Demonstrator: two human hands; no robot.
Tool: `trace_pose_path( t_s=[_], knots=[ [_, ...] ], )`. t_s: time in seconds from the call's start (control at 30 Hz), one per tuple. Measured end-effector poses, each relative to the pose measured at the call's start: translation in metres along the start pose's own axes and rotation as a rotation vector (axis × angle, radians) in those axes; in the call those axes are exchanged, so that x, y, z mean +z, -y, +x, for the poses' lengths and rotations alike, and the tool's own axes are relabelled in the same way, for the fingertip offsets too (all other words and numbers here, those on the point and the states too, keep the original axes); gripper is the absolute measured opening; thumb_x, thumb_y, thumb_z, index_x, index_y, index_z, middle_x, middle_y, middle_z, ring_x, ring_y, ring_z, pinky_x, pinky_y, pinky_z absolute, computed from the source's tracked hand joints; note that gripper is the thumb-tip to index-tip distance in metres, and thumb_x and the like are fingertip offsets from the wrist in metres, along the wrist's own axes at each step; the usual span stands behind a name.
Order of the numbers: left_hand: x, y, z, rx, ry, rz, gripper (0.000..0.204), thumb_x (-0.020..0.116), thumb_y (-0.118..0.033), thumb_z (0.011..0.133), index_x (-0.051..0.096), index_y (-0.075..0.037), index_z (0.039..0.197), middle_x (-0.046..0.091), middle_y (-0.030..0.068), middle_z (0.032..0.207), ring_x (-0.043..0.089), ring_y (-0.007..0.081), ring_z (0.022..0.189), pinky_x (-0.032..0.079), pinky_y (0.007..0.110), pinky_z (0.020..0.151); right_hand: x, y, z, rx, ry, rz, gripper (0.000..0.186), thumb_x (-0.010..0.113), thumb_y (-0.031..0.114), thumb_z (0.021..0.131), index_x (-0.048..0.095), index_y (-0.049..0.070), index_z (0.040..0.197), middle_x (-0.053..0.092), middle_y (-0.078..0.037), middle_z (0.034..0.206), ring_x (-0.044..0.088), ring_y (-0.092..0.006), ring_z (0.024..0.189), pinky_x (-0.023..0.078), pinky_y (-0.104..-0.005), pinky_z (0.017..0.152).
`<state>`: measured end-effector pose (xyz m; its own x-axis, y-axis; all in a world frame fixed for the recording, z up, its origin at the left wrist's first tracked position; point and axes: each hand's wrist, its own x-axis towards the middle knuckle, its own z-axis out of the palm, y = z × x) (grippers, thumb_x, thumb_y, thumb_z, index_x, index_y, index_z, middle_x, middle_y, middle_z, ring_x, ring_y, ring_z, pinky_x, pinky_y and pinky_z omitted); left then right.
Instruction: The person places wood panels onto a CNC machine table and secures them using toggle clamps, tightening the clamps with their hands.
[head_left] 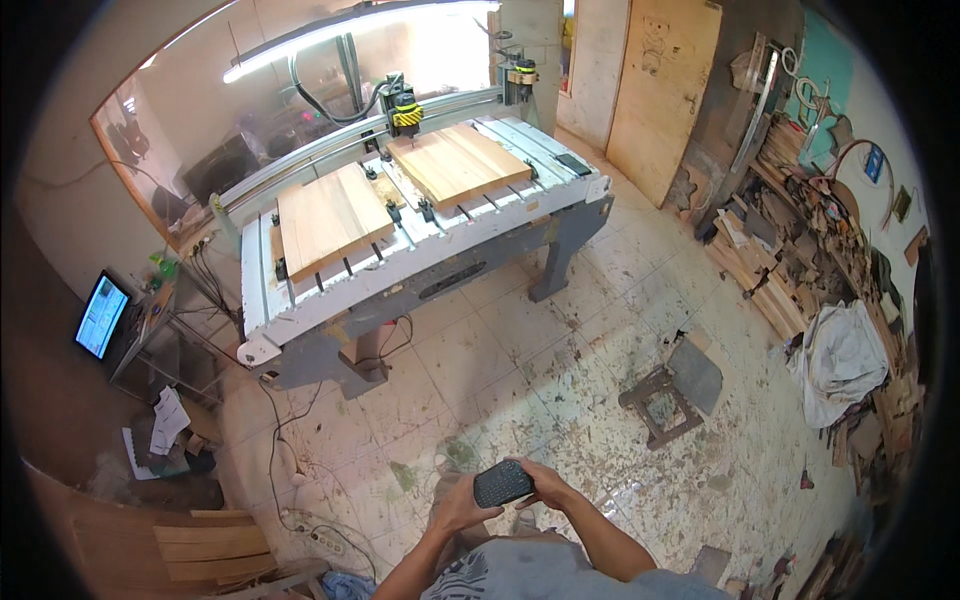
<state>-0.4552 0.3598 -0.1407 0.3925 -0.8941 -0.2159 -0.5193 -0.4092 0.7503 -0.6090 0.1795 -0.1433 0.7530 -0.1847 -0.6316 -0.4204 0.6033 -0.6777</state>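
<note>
A small black handheld keyboard (503, 484) is held in front of my body, with rows of tiny keys on its upper face. My left hand (464, 506) grips its left end, and my right hand (546, 486) is wrapped round its right end. Beyond them stands a CNC router table (440, 250) with a pale slotted bed. Two light wooden panels, the left one (333, 220) and the right one (460, 163), lie on it among black clamps. A spindle with a yellow-and-black band (406, 115) hangs above the right panel's left corner.
A lit monitor (102, 314) stands at the left. Cables (280, 450) trail over the dusty tiled floor. A low stool-like frame (660, 405) sits right of centre. Wood offcuts (760, 280) and a white sack (840, 360) are heaped along the right wall, near a wooden door (660, 90).
</note>
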Motion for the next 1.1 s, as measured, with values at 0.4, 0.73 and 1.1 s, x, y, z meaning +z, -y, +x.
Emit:
trace_pose_path(
  t_s=[0.4,0.73,1.1],
  knots=[
    [-0.201,0.051,0.136,0.235,-0.056,0.032,0.096,0.086,-0.038,0.066,0.042,0.0,0.141,0.058,0.024,0.127,0.059,0.0398,0.116,0.05,0.045,0.097,0.073,0.139,0.143,-0.135,0.007,0.244,0.047,0.039,0.038,0.108,0.048,0.009,0.145,0.063,-0.009,0.129,0.069,-0.0215,0.104,0.064,-0.0423,0.073],
    [-0.206,0.141,0.202,-0.048,-0.209,-0.34,0.088,0.086,-0.028,0.074,0.042,0.002,0.144,0.061,0.0224,0.129,0.067,0.0322,0.107,0.052,0.041,0.092,0.023,0.223,0.199,-0.286,-0.181,0.411,0.046,0.043,0.038,0.106,0.053,0.006,0.138,0.067,-0.01,0.118,0.07,-0.0239,0.098,0.064,-0.0417,0.071],
    [-0.209,0.32,0.135,-1.292,-0.244,-0.425,0.063,0.079,-0.031,0.078,0.061,0.009,0.124,0.07,0.0193,0.097,0.071,0.0283,0.086,0.056,0.039,0.069,-0.199,0.446,0.307,-0.758,-0.631,0.689,0.039,0.041,0.037,0.108,0.054,0.003,0.122,0.066,-0.012,0.104,0.069,-0.0248,0.086,0.063,-0.0392,0.07]
  ],
)
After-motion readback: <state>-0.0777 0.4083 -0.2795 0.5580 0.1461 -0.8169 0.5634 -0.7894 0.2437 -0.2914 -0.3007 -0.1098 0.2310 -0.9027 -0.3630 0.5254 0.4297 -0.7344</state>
